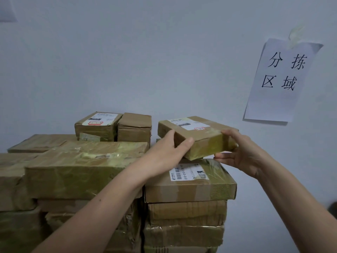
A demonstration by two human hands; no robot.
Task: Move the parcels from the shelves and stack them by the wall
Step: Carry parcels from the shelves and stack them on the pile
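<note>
A small flat brown parcel (198, 133) with a white label sits tilted above the right-hand stack by the wall. My left hand (169, 148) grips its near left corner, thumb on top. My right hand (240, 152) holds its right end, thumb on top and fingers underneath. Directly below it lies a larger flat parcel (191, 181) with a barcode label, topping a column of several taped boxes (186, 221).
To the left stand more stacked taped parcels (78, 168), with two small boxes (98, 125) (135, 126) on top at the back against the pale wall. A paper sign (280, 79) with printed characters is taped to the wall at the right.
</note>
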